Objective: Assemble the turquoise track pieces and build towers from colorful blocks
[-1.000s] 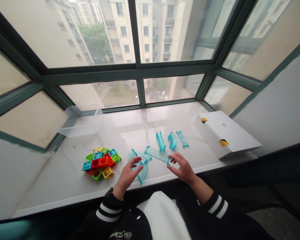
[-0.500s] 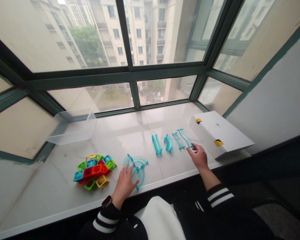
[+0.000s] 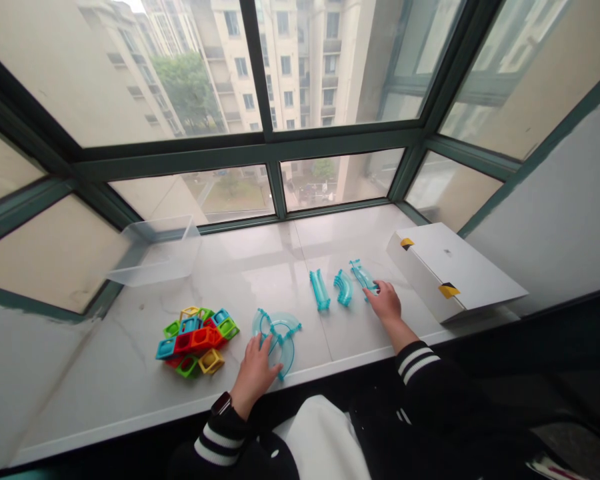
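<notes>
My left hand [image 3: 254,370] lies flat with fingers spread on a stack of curved transparent blue track pieces [image 3: 279,329] near the sill's front edge. My right hand [image 3: 384,301] rests on the sill with its fingers on stacked curved blue track pieces [image 3: 363,275], the rightmost of a row. Left of that stack lie a short curved blue piece [image 3: 343,287] and a straight blue piece [image 3: 319,289]. A pile of coloured square frame tiles [image 3: 196,339] sits left of my left hand.
A clear plastic tub [image 3: 156,250] stands at the back left of the white marble sill [image 3: 250,267]. A white cardboard box [image 3: 450,270] with yellow tape lies at the right end. Window panes enclose the sill on three sides.
My right hand carried a long blue track piece from the front middle to the right and set it onto the rightmost piece of the row. My left hand settled flat on the curved stack.
</notes>
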`<state>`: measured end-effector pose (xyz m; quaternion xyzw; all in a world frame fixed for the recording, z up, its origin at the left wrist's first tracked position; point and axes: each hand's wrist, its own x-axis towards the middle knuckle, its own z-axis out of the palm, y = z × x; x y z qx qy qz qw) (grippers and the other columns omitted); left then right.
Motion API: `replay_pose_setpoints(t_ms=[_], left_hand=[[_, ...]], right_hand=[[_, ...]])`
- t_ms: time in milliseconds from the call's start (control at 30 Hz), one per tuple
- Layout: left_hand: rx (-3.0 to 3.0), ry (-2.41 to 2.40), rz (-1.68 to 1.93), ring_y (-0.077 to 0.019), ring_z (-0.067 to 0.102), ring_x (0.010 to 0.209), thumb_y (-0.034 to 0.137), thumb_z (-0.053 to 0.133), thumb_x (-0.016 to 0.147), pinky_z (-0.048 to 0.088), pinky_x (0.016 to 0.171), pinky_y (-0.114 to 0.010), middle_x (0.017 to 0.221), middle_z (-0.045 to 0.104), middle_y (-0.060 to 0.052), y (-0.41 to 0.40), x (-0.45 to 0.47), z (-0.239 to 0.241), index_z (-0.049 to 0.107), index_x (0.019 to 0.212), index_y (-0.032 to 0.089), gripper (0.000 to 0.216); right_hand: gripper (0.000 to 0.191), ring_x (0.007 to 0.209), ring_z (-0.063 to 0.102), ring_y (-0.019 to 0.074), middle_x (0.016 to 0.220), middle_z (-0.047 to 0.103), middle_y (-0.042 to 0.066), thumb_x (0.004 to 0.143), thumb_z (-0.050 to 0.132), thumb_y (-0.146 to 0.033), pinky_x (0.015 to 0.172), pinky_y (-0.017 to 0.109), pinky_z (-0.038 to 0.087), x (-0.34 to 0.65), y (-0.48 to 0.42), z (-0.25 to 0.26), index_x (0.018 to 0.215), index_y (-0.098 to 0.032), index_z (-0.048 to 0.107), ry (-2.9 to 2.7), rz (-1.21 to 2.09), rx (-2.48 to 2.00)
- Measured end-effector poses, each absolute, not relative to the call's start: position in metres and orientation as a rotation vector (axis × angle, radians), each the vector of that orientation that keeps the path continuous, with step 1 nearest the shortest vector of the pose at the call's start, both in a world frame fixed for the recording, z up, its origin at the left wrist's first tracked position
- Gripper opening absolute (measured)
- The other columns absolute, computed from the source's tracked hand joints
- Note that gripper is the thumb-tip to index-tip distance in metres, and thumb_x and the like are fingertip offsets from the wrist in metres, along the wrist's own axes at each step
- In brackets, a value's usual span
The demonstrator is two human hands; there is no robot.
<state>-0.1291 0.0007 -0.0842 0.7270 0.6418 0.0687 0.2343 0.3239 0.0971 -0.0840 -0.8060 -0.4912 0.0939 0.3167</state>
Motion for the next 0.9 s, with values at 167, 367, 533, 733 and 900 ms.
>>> replay_pose_setpoints(t_ms=[167,367,533,733,900], left_hand=[[2.028,1.78,0.277,-0.05,0.035,0.155,0.044,0.063,0.081,0.036,0.122,-0.066,0.164,0.043,-0.026,-0.001,-0.129,-0.092,0.052,0.151,0.017,0.076],[2.041,1.799,0.236,-0.0488,0.034,0.156,0.045,0.06,0.083,0.034,0.124,-0.063,0.166,0.041,-0.024,-0.001,-0.127,-0.09,0.052,0.152,0.016,0.075],[2.01,1.803,0.143,-0.048,0.03,0.159,0.045,0.057,0.085,0.032,0.127,-0.06,0.169,0.036,-0.024,-0.002,-0.124,-0.079,0.05,0.154,0.013,0.077],[2.003,1.804,0.075,-0.0461,0.027,0.161,0.045,0.055,0.086,0.03,0.128,-0.06,0.171,0.033,-0.023,-0.002,-0.122,-0.075,0.046,0.157,0.014,0.078],[1.993,1.802,0.062,-0.0455,0.024,0.162,0.046,0.055,0.086,0.027,0.129,-0.06,0.172,0.03,-0.023,-0.001,-0.122,-0.076,0.045,0.158,0.013,0.079]], right_hand=[[0.045,0.091,0.067,0.0247,0.117,0.07,0.012,0.087,0.074,-0.05,0.08,0.035,0.051,0.324,0.093,-0.087,0.121,-0.02,0.071,-1.292,0.25,-2.166],[0.044,0.095,0.068,0.0261,0.118,0.07,0.013,0.089,0.073,-0.05,0.081,0.036,0.051,0.326,0.091,-0.089,0.122,-0.021,0.07,-1.319,0.242,-2.204],[0.042,0.105,0.067,0.029,0.118,0.07,0.013,0.09,0.073,-0.051,0.087,0.037,0.05,0.326,0.091,-0.091,0.119,-0.021,0.068,-1.383,0.217,-2.238],[0.041,0.103,0.067,0.0287,0.117,0.069,0.012,0.09,0.073,-0.054,0.083,0.036,0.05,0.324,0.09,-0.091,0.114,-0.022,0.065,-1.385,0.249,-2.289],[0.041,0.103,0.067,0.0286,0.117,0.069,0.013,0.09,0.072,-0.053,0.084,0.036,0.049,0.324,0.09,-0.092,0.116,-0.022,0.064,-1.386,0.26,-2.289]])
